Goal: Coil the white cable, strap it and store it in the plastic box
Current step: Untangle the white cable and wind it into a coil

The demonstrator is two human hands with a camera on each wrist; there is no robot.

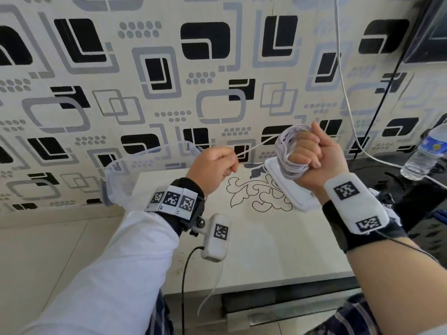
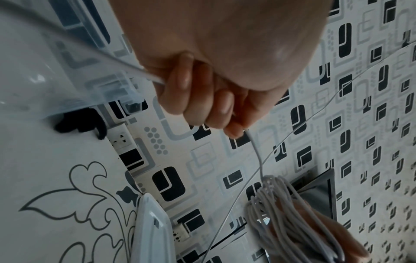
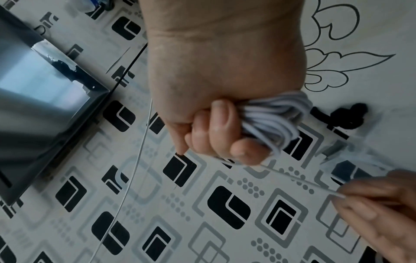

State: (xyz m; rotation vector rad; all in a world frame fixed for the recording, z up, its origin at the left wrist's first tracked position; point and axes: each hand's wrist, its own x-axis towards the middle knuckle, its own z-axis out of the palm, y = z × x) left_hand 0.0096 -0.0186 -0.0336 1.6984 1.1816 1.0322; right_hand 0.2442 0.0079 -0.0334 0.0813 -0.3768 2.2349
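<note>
You were in the coiling step. Your right hand (image 1: 312,153) was clenched around the cable (image 1: 287,151), whose many loops were bundled over its fingers (image 3: 220,122), raised above the counter (image 1: 254,238). Your left hand (image 1: 212,168) pinched the one free strand between thumb and fingers (image 2: 198,99), drawn taut across to the bundle. A loose tail hung from under that hand toward the floor, so I judged that a few turns remained.

The next move called for leading the strand round the right hand again, keeping it snug so no loop slid off. Then came the strap (image 2: 83,122), probably the black piece on the counter by the box (image 1: 125,175), though I could not tell for sure.

Counted: one cable, one clear box standing open at the counter's far left, one white lid-like piece (image 1: 290,189) below your right hand, one water bottle (image 1: 425,153) off to the right, and one dark strap. A second thin white wire (image 1: 343,81) ran down the wall, apart from the task.
</note>
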